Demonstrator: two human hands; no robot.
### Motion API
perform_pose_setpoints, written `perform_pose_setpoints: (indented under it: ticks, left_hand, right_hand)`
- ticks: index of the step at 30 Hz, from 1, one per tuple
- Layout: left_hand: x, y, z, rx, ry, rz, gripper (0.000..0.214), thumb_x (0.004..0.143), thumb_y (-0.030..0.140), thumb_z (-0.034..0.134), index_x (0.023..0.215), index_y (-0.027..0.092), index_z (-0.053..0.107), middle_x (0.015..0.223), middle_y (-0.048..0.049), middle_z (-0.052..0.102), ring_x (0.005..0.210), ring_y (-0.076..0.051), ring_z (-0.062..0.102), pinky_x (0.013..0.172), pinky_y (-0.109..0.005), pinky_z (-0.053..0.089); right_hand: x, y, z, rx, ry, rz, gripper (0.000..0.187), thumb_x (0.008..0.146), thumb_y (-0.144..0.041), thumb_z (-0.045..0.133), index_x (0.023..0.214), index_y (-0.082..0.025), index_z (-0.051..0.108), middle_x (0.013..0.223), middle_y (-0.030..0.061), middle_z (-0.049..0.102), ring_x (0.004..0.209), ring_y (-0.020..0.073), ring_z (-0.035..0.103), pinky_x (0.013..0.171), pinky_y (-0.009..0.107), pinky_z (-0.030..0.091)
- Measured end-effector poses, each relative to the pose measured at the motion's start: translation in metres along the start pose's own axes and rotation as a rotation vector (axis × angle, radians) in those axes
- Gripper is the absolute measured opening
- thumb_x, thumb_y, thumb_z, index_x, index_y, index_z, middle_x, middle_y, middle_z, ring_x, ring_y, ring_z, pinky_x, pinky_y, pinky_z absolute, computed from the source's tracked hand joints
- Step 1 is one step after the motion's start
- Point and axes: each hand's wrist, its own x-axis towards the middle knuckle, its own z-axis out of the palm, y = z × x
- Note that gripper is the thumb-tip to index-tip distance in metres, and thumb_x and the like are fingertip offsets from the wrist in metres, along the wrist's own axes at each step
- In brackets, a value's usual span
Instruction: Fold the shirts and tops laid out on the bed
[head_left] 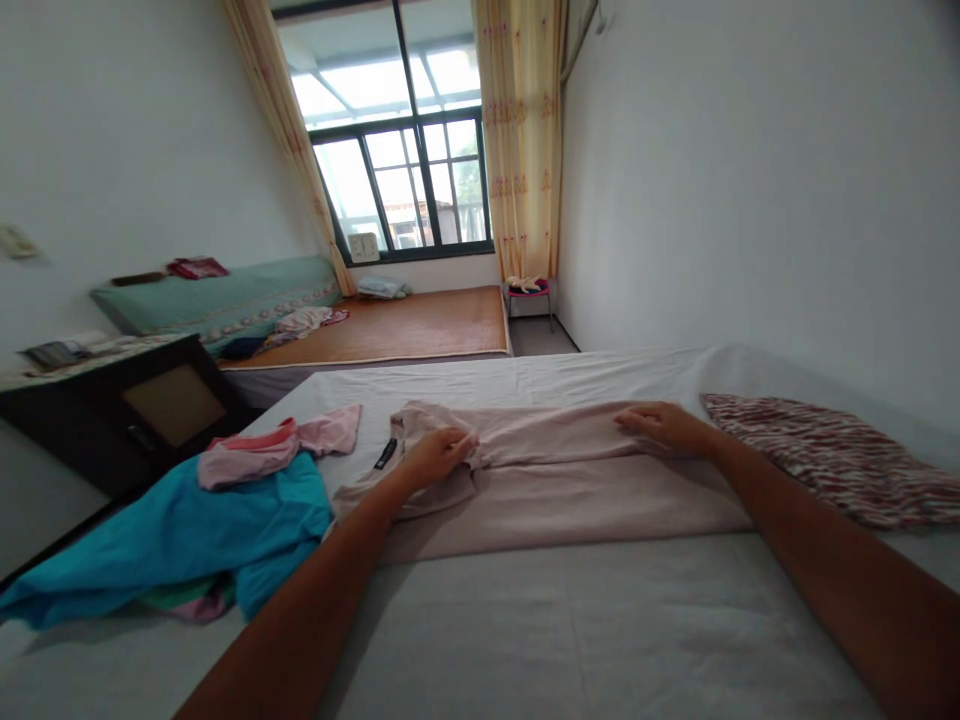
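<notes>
A pale pink garment (555,490) lies spread across the white bed sheet (585,620), partly folded lengthwise, with a black label near its left end. My left hand (439,453) is closed, pinching a fold of the garment near the collar end. Farther right, my right hand (660,425) grips the garment's upper edge with curled fingers. Both forearms reach in from the bottom of the view.
A blue garment (187,540) with a pink one (277,445) on it lies at the bed's left. A red-and-white patterned cloth (825,450) lies at the right by the wall. A dark cabinet (127,410) stands left; another bed (390,325) and a window lie beyond.
</notes>
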Motion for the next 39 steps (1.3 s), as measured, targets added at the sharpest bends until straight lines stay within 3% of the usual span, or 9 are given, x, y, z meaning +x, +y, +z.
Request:
perform_pose_setpoints:
  ticks: [3,6,11,16,21,27,32,35,39]
  left_hand:
    - [0.008,-0.021,0.007,0.08,0.156,-0.02,0.049,0.096,0.043,0.028,0.107,0.018,0.069,0.116,-0.0071,0.066,0.109,-0.021,0.057,0.098,-0.033,0.04]
    - [0.012,-0.049,0.013,0.273,0.108,-0.085,0.045,0.095,0.045,0.032,0.121,0.023,0.062,0.135,-0.0066,0.054,0.13,-0.023,0.042,0.111,-0.041,0.026]
    - [0.009,-0.076,0.018,0.461,0.081,-0.534,0.059,0.092,0.057,0.029,0.137,0.023,0.046,0.15,-0.0144,0.035,0.139,-0.032,0.027,0.107,-0.057,0.024]
    - [0.009,-0.076,0.015,0.488,0.132,-0.624,0.065,0.089,0.06,0.032,0.135,0.017,0.047,0.151,-0.0191,0.032,0.139,-0.037,0.025,0.102,-0.061,0.028]
    - [0.004,-0.06,0.01,0.418,0.233,-0.316,0.038,0.092,0.038,0.039,0.117,0.024,0.063,0.133,-0.0083,0.057,0.129,-0.027,0.043,0.109,-0.048,0.028]
    - [0.001,-0.015,0.03,0.113,0.012,0.173,0.037,0.095,0.039,0.037,0.117,0.027,0.065,0.129,-0.0026,0.061,0.125,-0.02,0.049,0.109,-0.036,0.032]
    - [0.0,-0.034,0.01,-0.005,-0.048,0.119,0.035,0.089,0.025,0.043,0.113,0.023,0.067,0.121,-0.0017,0.066,0.112,-0.017,0.059,0.101,-0.028,0.042]
    - [-0.003,-0.066,-0.01,0.146,0.145,-0.013,0.038,0.081,0.015,0.045,0.11,0.018,0.07,0.121,-0.0056,0.066,0.114,-0.02,0.058,0.103,-0.033,0.041]
    - [-0.003,-0.083,-0.012,0.239,0.297,-0.051,0.035,0.082,0.015,0.045,0.104,0.019,0.071,0.116,-0.0062,0.067,0.112,-0.02,0.057,0.103,-0.035,0.041]
  right_hand:
    - [0.007,-0.002,0.015,-0.127,0.083,-0.049,0.05,0.094,-0.049,0.03,0.118,-0.024,0.066,0.122,0.0079,0.066,0.114,0.0256,0.057,0.101,0.041,0.041]
    - [0.009,0.013,0.033,-0.258,0.061,-0.037,0.051,0.093,-0.05,0.031,0.13,-0.026,0.056,0.139,0.006,0.053,0.129,0.0248,0.046,0.109,0.045,0.032]
    - [0.002,0.069,0.036,-0.428,0.103,0.311,0.06,0.089,-0.054,0.032,0.135,-0.019,0.05,0.143,0.0127,0.047,0.133,0.0301,0.04,0.109,0.051,0.03]
    - [-0.006,0.092,0.021,-0.464,0.162,0.322,0.051,0.088,-0.043,0.037,0.126,-0.015,0.058,0.134,0.0153,0.056,0.126,0.0291,0.048,0.107,0.046,0.034]
    - [-0.002,0.054,0.015,-0.423,0.283,0.254,0.04,0.088,-0.039,0.039,0.112,-0.022,0.067,0.119,0.0102,0.066,0.112,0.0291,0.057,0.097,0.045,0.043]
    - [0.032,-0.038,0.033,-0.276,0.155,-0.021,0.032,0.089,-0.038,0.043,0.1,-0.026,0.07,0.099,0.0056,0.072,0.091,0.0226,0.064,0.083,0.033,0.047]
    - [0.051,-0.071,0.037,-0.136,-0.075,-0.117,0.031,0.082,-0.043,0.053,0.097,-0.024,0.071,0.09,0.0052,0.073,0.081,0.0211,0.064,0.074,0.031,0.047]
    - [0.054,-0.071,0.037,-0.035,-0.214,-0.146,0.034,0.08,-0.051,0.054,0.092,-0.024,0.072,0.082,0.003,0.073,0.073,0.0197,0.064,0.067,0.029,0.047]
    - [0.068,-0.078,0.041,-0.17,-0.146,-0.164,0.033,0.085,-0.046,0.048,0.09,-0.024,0.072,0.078,0.0037,0.072,0.071,0.0197,0.063,0.065,0.029,0.044]
